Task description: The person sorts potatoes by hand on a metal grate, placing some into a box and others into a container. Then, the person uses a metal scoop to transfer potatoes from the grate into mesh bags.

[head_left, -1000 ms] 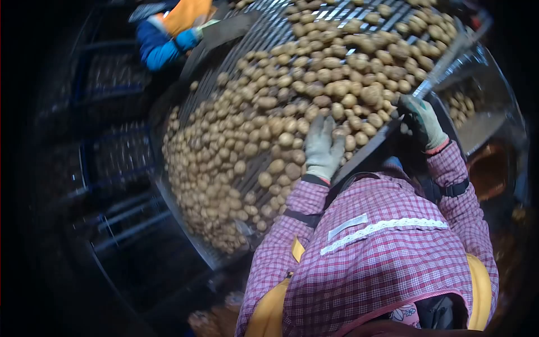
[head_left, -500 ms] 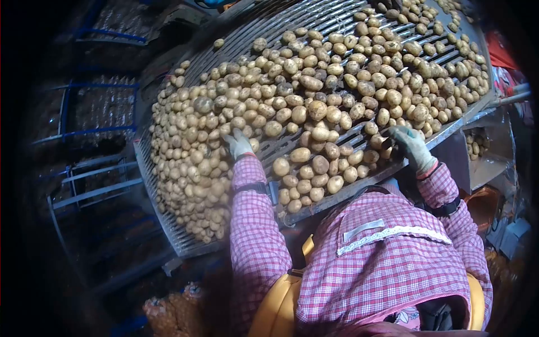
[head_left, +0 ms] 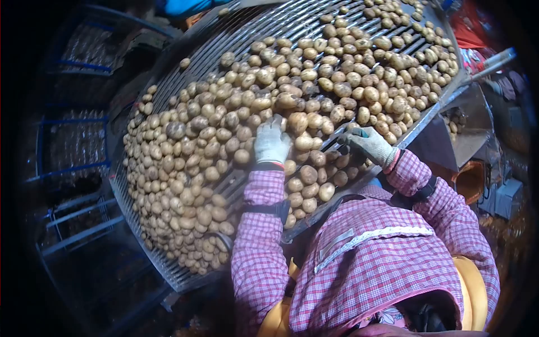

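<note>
Work surface: a slatted metal counter (head_left: pixel 236 33), tilted across the view from lower left to upper right; its bars show bare along the upper left edge.

Load: potatoes (head_left: pixel 337 76) cover most of the counter, one deep in places and heaped in others; the densest mass lies at the lower left end and across the upper right; all are pale brown and dusty.

Left hand (head_left: pixel 272 143): gloved in light grey; palm down, fingers extended and close together; it lies flat on the potatoes near the middle of the counter, touching several of them; it grips nothing; one larger potato (head_left: pixel 297 122) sits just beside its fingertips.

Right hand (head_left: pixel 369 145): gloved in grey with a green fingertip; placed at the near edge of the counter, fingers pointing toward the left hand and partly curled; whether it encloses a potato cannot be told.

Sleeves: both arms wear a pink checked sleeve (head_left: pixel 261 236) with a dark strap at the forearm.

Surroundings: a side bin (head_left: pixel 457 121) holding a few more potatoes stands below the counter's right edge; blue metal frames (head_left: pixel 73 123) stand in shadow to the left.
</note>
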### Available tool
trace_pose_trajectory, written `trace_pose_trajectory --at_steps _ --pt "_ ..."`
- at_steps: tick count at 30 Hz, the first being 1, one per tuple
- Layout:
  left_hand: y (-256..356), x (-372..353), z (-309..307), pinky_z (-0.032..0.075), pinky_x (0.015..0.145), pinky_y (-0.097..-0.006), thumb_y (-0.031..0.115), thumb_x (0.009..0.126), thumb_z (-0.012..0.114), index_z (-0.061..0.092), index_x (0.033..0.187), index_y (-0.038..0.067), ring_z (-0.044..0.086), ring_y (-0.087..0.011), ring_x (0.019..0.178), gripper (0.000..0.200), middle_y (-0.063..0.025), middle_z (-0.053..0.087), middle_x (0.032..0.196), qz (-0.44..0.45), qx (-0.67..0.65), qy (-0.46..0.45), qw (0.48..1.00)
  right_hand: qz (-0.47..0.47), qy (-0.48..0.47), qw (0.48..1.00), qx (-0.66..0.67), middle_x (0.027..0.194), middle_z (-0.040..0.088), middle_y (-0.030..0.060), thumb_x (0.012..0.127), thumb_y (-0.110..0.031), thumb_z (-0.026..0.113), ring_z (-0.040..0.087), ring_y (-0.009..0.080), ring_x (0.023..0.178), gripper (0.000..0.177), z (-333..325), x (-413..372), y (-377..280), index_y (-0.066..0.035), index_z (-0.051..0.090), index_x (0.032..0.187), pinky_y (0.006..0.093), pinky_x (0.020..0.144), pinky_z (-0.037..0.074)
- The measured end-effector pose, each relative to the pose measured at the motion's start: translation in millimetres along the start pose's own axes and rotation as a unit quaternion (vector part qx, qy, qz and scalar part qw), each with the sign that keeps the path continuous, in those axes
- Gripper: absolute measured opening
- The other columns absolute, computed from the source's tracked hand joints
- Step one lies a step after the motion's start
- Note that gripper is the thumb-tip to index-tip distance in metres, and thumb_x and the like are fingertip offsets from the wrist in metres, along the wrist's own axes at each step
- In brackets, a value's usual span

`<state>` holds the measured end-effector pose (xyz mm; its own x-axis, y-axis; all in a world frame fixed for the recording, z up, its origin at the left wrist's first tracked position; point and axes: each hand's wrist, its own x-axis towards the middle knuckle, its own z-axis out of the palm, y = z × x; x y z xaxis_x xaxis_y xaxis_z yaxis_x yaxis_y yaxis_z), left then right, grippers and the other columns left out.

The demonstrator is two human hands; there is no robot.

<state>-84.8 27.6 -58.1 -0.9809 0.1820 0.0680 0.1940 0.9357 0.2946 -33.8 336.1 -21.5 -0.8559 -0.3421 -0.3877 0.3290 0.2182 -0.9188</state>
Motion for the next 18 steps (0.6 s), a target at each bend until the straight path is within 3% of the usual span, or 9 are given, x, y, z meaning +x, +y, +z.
trace_pose_trajectory --at_steps 3,5,7,9,11,13,14,15,18 --pt "24.2 20.6 -15.6 0.054 0.086 -0.048 0.021 0.08 0.066 0.065 0.114 0.009 0.064 -0.0384 0.104 0.036 -0.0194 0.064 0.111 -0.015 0.092 -0.085 0.992 0.06 0.041 0.997 0.024 0.094 0.072 0.0056 0.099 -0.032 0.058 0.065 0.0134 0.084 0.032 -18.8 -1.6 3.3 -0.007 0.073 0.112 0.0293 0.076 0.052" --pt "31.2 37.9 -19.7 0.055 0.086 -0.0466 0.027 0.08 0.069 0.065 0.111 0.008 0.064 -0.0379 0.106 0.037 -0.0199 0.064 0.113 -0.056 0.12 -0.165 0.977 -0.005 0.103 0.988 -0.114 0.087 0.071 0.0072 0.096 -0.037 0.061 0.065 0.0131 0.079 0.038 -42.7 14.5 7.6 -0.007 0.071 0.116 0.0295 0.071 0.053" --pt "34.1 41.4 -18.2 0.053 0.093 -0.0443 0.031 0.08 0.072 0.063 0.118 0.009 0.063 -0.0347 0.11 0.045 -0.0187 0.062 0.112 -0.086 0.111 -0.196 0.97 0.046 0.135 0.989 -0.042 0.087 0.07 0.0084 0.096 -0.033 0.059 0.066 0.0137 0.081 0.036 -62.4 38.7 -5.7 -0.005 0.07 0.115 0.0301 0.072 0.053" --pt "37.3 30.2 -20.5 0.051 0.097 -0.0466 0.038 0.082 0.071 0.059 0.127 0.009 0.062 -0.0365 0.114 0.055 -0.0215 0.061 0.12 -0.137 0.076 -0.245 0.957 0.003 0.124 0.983 -0.137 0.09 0.072 0.0126 0.094 -0.031 0.058 0.069 0.0192 0.083 0.036 -71.8 58.7 -43.0 -0.004 0.069 0.116 0.0337 0.075 0.054" --pt "34.3 8.6 -9.6 0.049 0.101 -0.0465 0.049 0.081 0.071 0.055 0.133 0.008 0.061 -0.0366 0.118 0.067 -0.0224 0.06 0.128 -0.154 -0.014 -0.237 0.959 -0.008 0.103 0.965 -0.242 0.105 0.07 0.0231 0.089 -0.035 0.06 0.069 0.0368 0.099 0.044 -78.8 103.9 -20.8 -0.002 0.066 0.117 0.0441 0.089 0.053" --pt "40.9 -1.8 -16.1 0.048 0.1 -0.0468 0.048 0.081 0.071 0.058 0.13 0.007 0.063 -0.0376 0.114 0.065 -0.0239 0.062 0.124 -0.181 -0.053 -0.194 0.963 0.024 0.09 0.942 -0.322 0.109 0.069 0.0254 0.087 -0.038 0.062 0.066 0.0397 0.107 0.048 -65.8 120.4 -21.8 -0.002 0.064 0.118 0.0461 0.094 0.051" --pt "41.2 -4.8 -20.1 0.053 0.092 -0.0434 0.045 0.079 0.075 0.064 0.121 0.003 0.067 -0.0379 0.104 0.061 -0.0213 0.07 0.11 -0.231 -0.117 -0.157 0.953 0.027 0.07 0.935 -0.347 0.11 0.068 0.0265 0.085 -0.04 0.064 0.066 0.04 0.109 0.051 -61.2 127.0 -21.6 -0.003 0.063 0.119 0.0467 0.096 0.051" --pt "35.8 -8.2 -25.7 0.058 0.078 -0.0399 0.04 0.085 0.069 0.066 0.118 0.003 0.071 -0.0299 0.093 0.049 -0.0153 0.072 0.106 -0.29 -0.34 -0.17 0.878 0.015 0.064 0.926 -0.371 0.11 0.068 0.0261 0.085 -0.04 0.065 0.065 0.0395 0.11 0.05 -56.0 131.9 -16.6 -0.003 0.063 0.119 0.0462 0.096 0.05" --pt "19.6 -24.6 -35.1 0.059 0.066 -0.0396 0.037 0.096 0.057 0.063 0.126 0.008 0.071 -0.0277 0.088 0.042 -0.0131 0.07 0.112 -0.381 -0.709 -0.032 0.593 -0.023 0.034 0.948 -0.315 0.11 0.069 0.0234 0.086 -0.041 0.065 0.066 0.0381 0.107 0.049 -56.1 128.1 -12.8 -0.004 0.065 0.119 0.0449 0.093 0.052"
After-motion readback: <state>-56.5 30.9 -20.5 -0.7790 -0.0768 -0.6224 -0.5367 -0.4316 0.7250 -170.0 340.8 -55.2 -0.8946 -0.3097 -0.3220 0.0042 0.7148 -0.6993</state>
